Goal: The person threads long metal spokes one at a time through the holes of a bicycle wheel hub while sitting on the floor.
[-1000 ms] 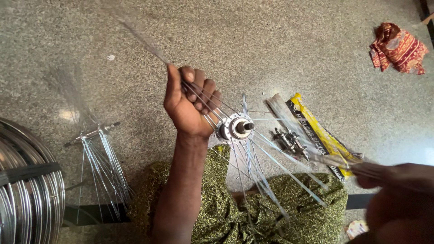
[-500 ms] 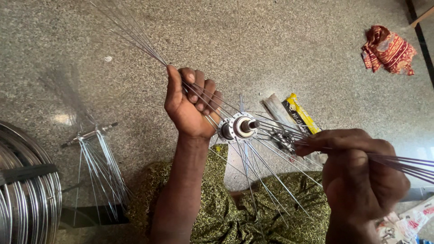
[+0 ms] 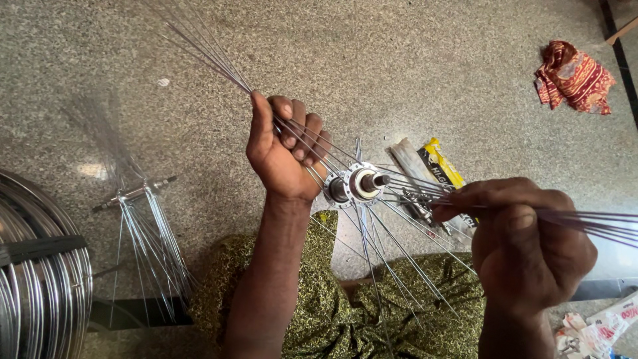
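1. Hub (image 3: pixel 359 184) sits mid-floor (image 3: pixel 412 60) — left hand (image 3: pixel 282 156) just left, right hand (image 3: pixel 528 242) right.
2. Stacked rims (image 3: pixel 36 279) at the left edge.
3. Cloth (image 3: pixel 575 76) — far right corner.

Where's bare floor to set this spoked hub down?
Bare speckled stone floor lies beyond the left hand, short of the red patterned cloth. Crowded: stacked metal rims and second spoked hub at left, yellow packet by the right hand.

One head-worn camera looks steeply down, close above the hands (image 3: pixel 412 206) and speckled floor (image 3: pixel 412 60).
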